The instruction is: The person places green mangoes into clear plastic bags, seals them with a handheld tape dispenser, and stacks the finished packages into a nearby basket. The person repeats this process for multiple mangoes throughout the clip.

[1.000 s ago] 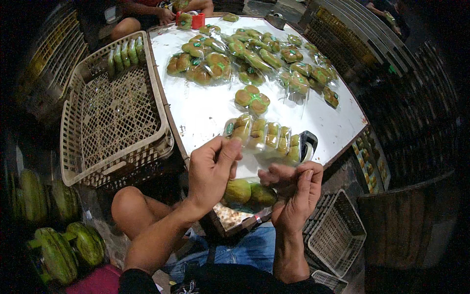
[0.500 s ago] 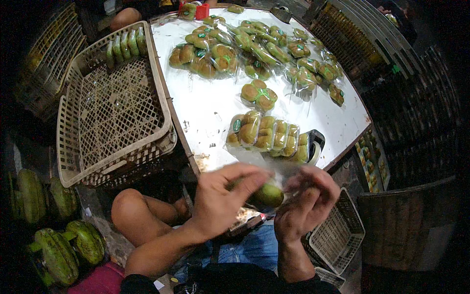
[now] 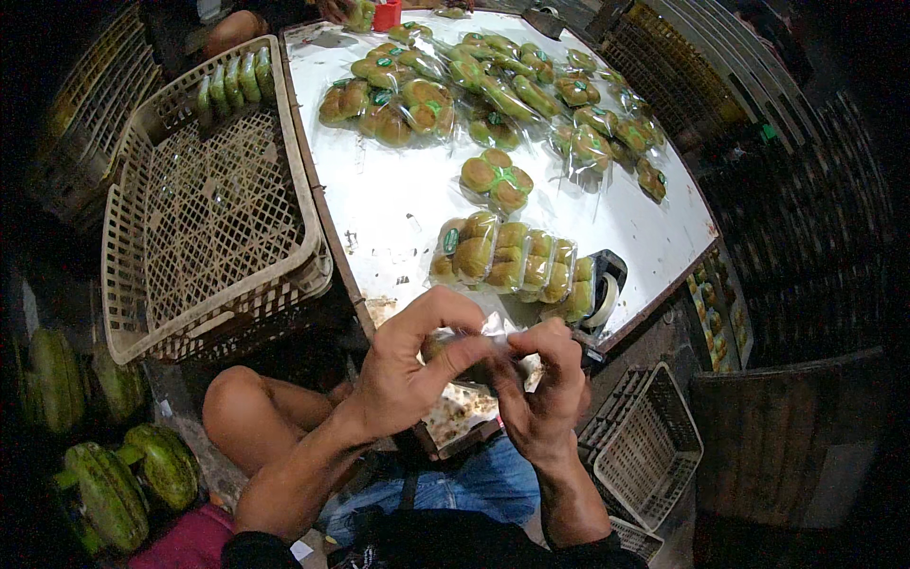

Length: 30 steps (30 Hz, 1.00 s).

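Observation:
Close to the table's near edge, my left hand [image 3: 403, 365] pinches the plastic of a clear bag with thumb and forefinger. My right hand [image 3: 545, 384] grips the other side of that bag, and the two sets of fingertips nearly meet. The bag's contents are mostly hidden by my fingers. Just beyond my hands stands a row of bagged green-brown buns [image 3: 512, 256], packs leaning against one another. At its right end sits a black tape dispenser [image 3: 609, 292] with a pale roll. A flower-shaped bun pack [image 3: 498, 178] lies flat behind the row.
Many bagged buns [image 3: 493, 85] are heaped across the far side of the white table [image 3: 365, 223]. A stacked plastic crate [image 3: 313, 251] at left holds several packs. Another crate [image 3: 654, 455] lies low at right. A co-worker's hand [image 3: 334, 9] shows at the far edge by a red object [image 3: 387, 15].
My hands have come closer together, the right one moving left. The green bun that showed between them is now mostly covered. At the far edge, a co-worker's hand has appeared.

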Each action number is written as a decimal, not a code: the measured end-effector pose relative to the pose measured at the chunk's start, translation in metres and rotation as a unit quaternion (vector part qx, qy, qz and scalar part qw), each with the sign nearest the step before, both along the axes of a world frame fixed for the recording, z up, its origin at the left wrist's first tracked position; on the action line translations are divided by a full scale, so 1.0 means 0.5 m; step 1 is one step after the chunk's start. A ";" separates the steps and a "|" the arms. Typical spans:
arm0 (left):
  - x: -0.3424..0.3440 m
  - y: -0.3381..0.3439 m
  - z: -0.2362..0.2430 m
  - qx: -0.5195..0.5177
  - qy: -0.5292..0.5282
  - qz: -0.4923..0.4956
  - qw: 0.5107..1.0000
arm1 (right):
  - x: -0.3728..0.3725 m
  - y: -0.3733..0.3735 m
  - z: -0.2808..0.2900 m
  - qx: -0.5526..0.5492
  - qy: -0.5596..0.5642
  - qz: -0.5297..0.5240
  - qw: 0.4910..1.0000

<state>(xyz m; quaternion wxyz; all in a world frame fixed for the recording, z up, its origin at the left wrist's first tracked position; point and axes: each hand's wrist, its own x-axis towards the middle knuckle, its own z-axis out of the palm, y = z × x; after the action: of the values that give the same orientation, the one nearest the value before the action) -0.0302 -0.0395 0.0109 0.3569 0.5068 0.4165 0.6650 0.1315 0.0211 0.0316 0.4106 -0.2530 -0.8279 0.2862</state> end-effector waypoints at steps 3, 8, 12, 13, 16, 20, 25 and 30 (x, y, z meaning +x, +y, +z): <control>0.022 0.000 0.005 -0.079 -0.073 0.046 0.993 | 0.013 0.000 -0.002 0.001 -0.027 0.021 0.999; 0.049 0.007 0.021 -0.005 -0.152 0.067 0.986 | 0.020 0.001 -0.012 0.002 -0.009 -0.034 0.999; 0.042 0.018 0.035 -0.142 0.006 0.072 0.987 | 0.019 -0.002 -0.035 -0.016 0.015 -0.043 0.999; 0.049 0.017 0.041 -0.136 -0.038 0.109 0.984 | 0.026 -0.007 -0.036 0.010 -0.014 -0.049 0.999; 0.042 0.013 0.055 -0.185 -0.113 0.061 0.974 | 0.039 0.005 -0.040 0.191 -0.029 -0.055 0.980; 0.033 0.017 0.053 -0.029 0.362 0.180 0.914 | 0.027 0.036 -0.031 0.173 -0.083 -0.144 0.971; 0.073 0.023 0.020 -0.085 -0.149 0.114 0.979 | -0.044 -0.016 -0.008 -0.279 0.280 -0.123 0.910; 0.076 0.032 0.002 -0.066 -0.177 0.197 0.962 | 0.046 0.002 -0.035 -0.163 0.174 -0.206 0.949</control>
<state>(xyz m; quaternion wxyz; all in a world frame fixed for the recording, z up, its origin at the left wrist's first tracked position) 0.0078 -0.0232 0.0120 0.3191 0.2645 0.4814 0.7723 0.1544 0.0221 0.0140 0.5511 -0.4278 -0.6156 0.3665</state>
